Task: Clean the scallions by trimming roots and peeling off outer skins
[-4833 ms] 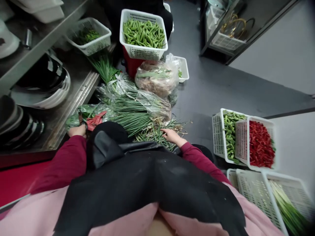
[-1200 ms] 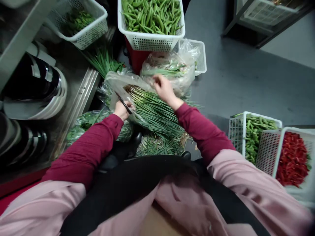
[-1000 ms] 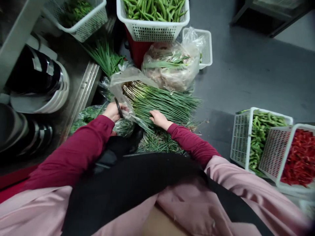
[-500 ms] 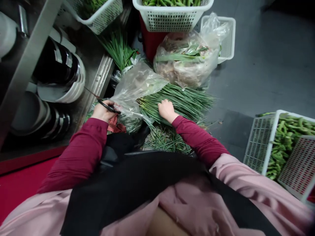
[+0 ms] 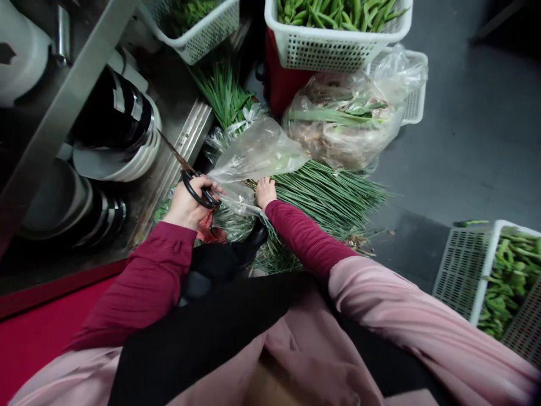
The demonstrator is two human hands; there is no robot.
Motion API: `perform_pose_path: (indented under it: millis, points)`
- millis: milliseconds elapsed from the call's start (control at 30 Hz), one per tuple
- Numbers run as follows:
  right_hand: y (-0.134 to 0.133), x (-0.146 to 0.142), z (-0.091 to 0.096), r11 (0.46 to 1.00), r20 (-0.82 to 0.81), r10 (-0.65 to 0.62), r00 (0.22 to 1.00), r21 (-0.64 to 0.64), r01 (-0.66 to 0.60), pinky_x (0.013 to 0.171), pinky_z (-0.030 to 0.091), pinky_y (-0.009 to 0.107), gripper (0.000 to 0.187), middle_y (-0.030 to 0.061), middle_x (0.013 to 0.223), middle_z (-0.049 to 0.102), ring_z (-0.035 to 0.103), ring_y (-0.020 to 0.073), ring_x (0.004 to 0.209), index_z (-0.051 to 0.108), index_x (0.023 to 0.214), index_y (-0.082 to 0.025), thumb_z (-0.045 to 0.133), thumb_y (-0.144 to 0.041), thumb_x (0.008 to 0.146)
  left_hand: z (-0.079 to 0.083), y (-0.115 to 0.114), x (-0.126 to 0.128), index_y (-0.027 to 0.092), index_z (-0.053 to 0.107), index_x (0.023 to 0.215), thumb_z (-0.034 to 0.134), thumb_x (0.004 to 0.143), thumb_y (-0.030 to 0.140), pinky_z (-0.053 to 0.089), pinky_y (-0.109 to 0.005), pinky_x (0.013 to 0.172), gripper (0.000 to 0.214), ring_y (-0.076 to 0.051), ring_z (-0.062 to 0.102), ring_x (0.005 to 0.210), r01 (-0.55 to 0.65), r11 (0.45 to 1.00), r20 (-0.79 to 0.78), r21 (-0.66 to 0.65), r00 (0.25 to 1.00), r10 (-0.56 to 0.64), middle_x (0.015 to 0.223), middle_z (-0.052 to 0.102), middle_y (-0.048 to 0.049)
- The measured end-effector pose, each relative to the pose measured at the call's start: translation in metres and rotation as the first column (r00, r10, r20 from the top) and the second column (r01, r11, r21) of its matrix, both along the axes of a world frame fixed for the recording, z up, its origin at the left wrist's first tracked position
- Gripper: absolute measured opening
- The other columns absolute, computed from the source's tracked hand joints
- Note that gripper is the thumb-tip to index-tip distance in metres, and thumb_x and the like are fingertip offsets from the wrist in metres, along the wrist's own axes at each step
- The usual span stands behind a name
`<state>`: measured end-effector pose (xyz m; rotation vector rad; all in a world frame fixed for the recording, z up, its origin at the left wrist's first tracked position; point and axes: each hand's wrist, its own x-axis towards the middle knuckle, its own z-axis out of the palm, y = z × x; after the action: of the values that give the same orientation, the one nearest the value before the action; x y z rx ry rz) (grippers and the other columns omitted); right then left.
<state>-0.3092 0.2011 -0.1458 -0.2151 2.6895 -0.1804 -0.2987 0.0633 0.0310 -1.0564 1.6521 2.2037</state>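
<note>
My left hand (image 5: pixel 186 202) is closed round the black handles of a pair of scissors (image 5: pixel 191 179), blades pointing up and left toward the steel shelf; it also pinches an edge of a clear plastic bag (image 5: pixel 253 155). My right hand (image 5: pixel 265 192) rests with curled fingers on the root end of a long bundle of green chives (image 5: pixel 329 194), right at the bag's mouth. The bundle lies on the floor and sticks out to the right of the bag. More chives (image 5: pixel 274 259) lie loose beneath it.
A steel shelf (image 5: pixel 181 124) at left holds stacked black and white bowls (image 5: pixel 114 129). Ahead stand white baskets of green pods (image 5: pixel 338 28), a red bin (image 5: pixel 281 84) and a bag of trimmings (image 5: pixel 342 124). A basket of green peppers (image 5: pixel 502 276) stands at right on grey floor.
My left hand drew the plastic bag back off the chive bundle while holding the scissors. My right hand slid along the bundle to its root end. The view shifted left and downward.
</note>
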Motion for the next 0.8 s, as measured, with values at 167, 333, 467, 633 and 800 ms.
perform_pose_path:
  millis: [167, 333, 467, 633, 800]
  points:
    - [-0.010, 0.006, 0.005, 0.998, 0.011, -0.063, 0.998, 0.001, 0.063, 0.090, 0.034, 0.045, 0.041, 0.0283, 0.121, 0.052, 0.045, 0.0323, 0.112, 0.053, 0.120, 0.001, 0.032, -0.011, 0.088, 0.001, -0.005, 0.001, 0.018, 0.045, 0.057, 0.048, 0.062, 0.000, 0.041, -0.021, 0.037, 0.019, -0.015, 0.055, 0.046, 0.028, 1.000, -0.023, -0.012, 0.999, -0.028, 0.045, 0.049, -0.0004]
    - [0.007, -0.010, 0.018, 0.994, -0.105, 0.032, 0.994, -0.099, -0.042, 0.095, 0.031, 0.051, 0.037, 0.0258, 0.119, 0.054, 0.045, 0.0340, 0.113, 0.056, 0.116, -0.003, 0.036, -0.012, 0.086, 0.003, -0.012, -0.002, 0.020, 0.045, 0.054, 0.053, 0.066, 0.003, 0.051, -0.025, 0.047, 0.022, -0.015, 0.056, 0.048, -0.031, 1.000, -0.085, -0.003, 0.996, 0.030, 0.047, 0.050, 0.0000]
    - [0.030, -0.040, 0.016, 0.998, -0.153, -0.047, 0.987, -0.055, 0.039, 0.098, 0.032, 0.048, 0.039, 0.0270, 0.120, 0.054, 0.045, 0.0347, 0.114, 0.056, 0.116, 0.001, 0.043, -0.014, 0.082, 0.008, -0.008, -0.003, 0.019, 0.045, 0.052, 0.049, 0.066, 0.003, 0.054, -0.026, 0.054, 0.021, -0.014, 0.057, 0.050, -0.064, 0.998, -0.115, 0.022, 0.991, 0.066, 0.049, 0.053, -0.0009]
    - [0.028, -0.041, 0.005, 0.997, -0.188, -0.071, 0.980, -0.051, 0.063, 0.098, 0.035, 0.051, 0.046, 0.0257, 0.133, 0.048, 0.045, 0.0335, 0.121, 0.048, 0.131, -0.005, 0.033, -0.012, 0.088, 0.008, -0.005, -0.003, 0.017, 0.046, 0.053, 0.049, 0.064, 0.003, 0.050, -0.023, 0.047, 0.018, -0.014, 0.057, 0.050, -0.032, 0.999, -0.133, 0.036, 0.990, 0.037, 0.050, 0.053, -0.0016]
    - [0.034, -0.044, 0.011, 0.984, -0.131, -0.169, 0.977, -0.083, 0.159, 0.093, 0.041, 0.048, 0.045, 0.0281, 0.123, 0.055, 0.052, 0.0334, 0.116, 0.052, 0.127, -0.002, 0.036, -0.007, 0.085, -0.003, -0.014, -0.009, 0.017, 0.046, 0.056, 0.048, 0.061, 0.004, 0.053, -0.025, 0.051, 0.015, -0.014, 0.057, 0.051, -0.089, 0.994, -0.150, 0.058, 0.984, 0.097, 0.049, 0.052, -0.0010]
